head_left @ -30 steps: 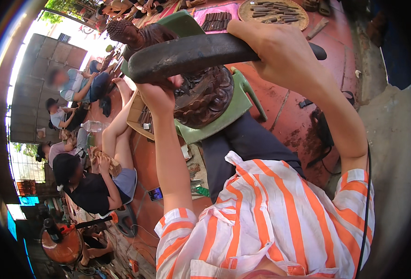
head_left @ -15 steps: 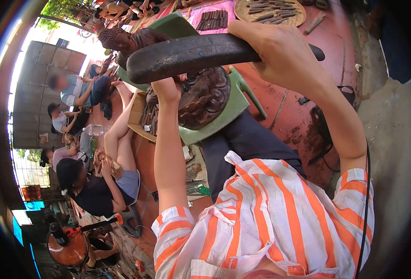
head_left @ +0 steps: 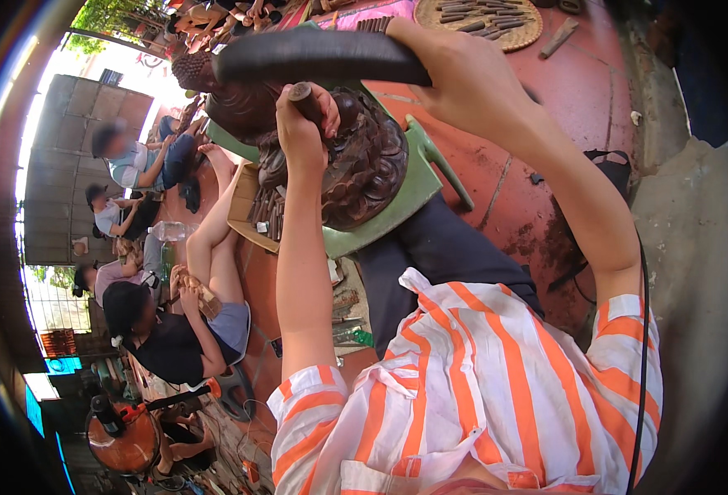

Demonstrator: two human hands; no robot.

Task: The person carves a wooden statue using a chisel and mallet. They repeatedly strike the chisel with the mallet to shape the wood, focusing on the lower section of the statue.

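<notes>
Beyond the near edge of the green chair (head_left: 356,241), over the carved statue (head_left: 368,169), I have my left hand (head_left: 302,136) clasped round a rod-like tool (head_left: 300,92), my right hand (head_left: 471,78) clamped on the dark mallet (head_left: 314,56); it looks heavy, stiff, best held by its right end.

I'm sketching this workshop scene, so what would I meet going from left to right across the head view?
Clear plastic bottle → cardboard box → left hand → right hand → loose wooden piece.
</notes>
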